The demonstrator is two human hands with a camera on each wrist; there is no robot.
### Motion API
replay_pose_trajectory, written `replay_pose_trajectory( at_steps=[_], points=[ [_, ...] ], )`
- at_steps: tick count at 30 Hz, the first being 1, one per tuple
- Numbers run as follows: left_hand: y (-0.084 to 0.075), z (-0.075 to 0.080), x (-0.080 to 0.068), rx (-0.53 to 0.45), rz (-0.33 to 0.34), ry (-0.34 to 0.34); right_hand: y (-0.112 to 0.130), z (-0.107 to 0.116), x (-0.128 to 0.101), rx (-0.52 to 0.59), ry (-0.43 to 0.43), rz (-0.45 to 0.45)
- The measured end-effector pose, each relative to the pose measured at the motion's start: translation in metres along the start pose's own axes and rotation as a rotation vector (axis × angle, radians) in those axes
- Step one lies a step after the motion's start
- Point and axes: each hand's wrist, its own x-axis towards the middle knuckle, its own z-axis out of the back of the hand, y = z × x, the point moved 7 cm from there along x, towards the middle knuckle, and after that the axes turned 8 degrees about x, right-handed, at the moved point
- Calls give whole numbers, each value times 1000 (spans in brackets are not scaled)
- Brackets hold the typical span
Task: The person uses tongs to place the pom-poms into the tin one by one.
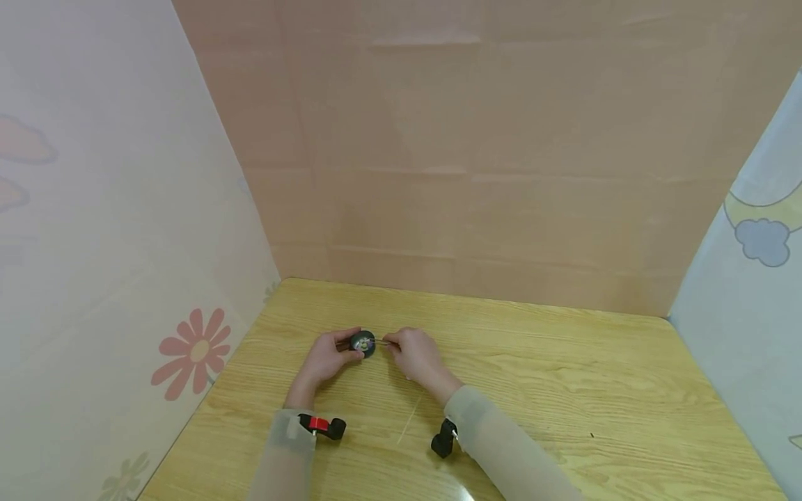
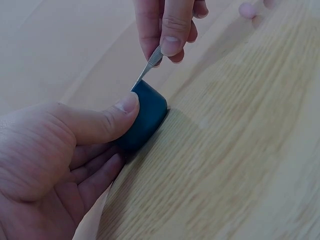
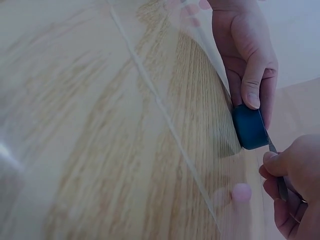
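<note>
My left hand (image 1: 324, 358) holds a small squat round dark teal container (image 2: 146, 117) on the table, thumb on one side and fingers on the other. In the head view a multicoloured pattern shows on its top, though too small to make out. My right hand (image 1: 418, 355) pinches a slim metal tool with a ribbed grip, which looks like tweezers (image 2: 150, 66). Its tip meets the upper edge of the container; whether it reaches inside cannot be seen. A small pink ball (image 3: 241, 192) lies on the table near my right hand.
The wood-grain table (image 1: 539, 376) is bounded by a brown wall covering (image 1: 476, 174) behind and patterned sheets at left (image 1: 144, 229) and right (image 1: 745, 327). A tiny dark speck (image 1: 592, 435) lies at the right. Both wrists wear black camera mounts.
</note>
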Motion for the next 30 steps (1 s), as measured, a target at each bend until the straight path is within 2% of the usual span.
replay_pose_trajectory(
  at_steps=[16, 23, 30],
  points=[
    [0, 1, -1, -1, 6, 7, -4, 0, -5, 40, -10, 8],
    [2, 1, 0, 1, 13, 2, -8, 6, -11, 57, -23, 12],
    [1, 1, 0, 22, 0, 17, -17, 18, -25, 113, -25, -34]
  ],
)
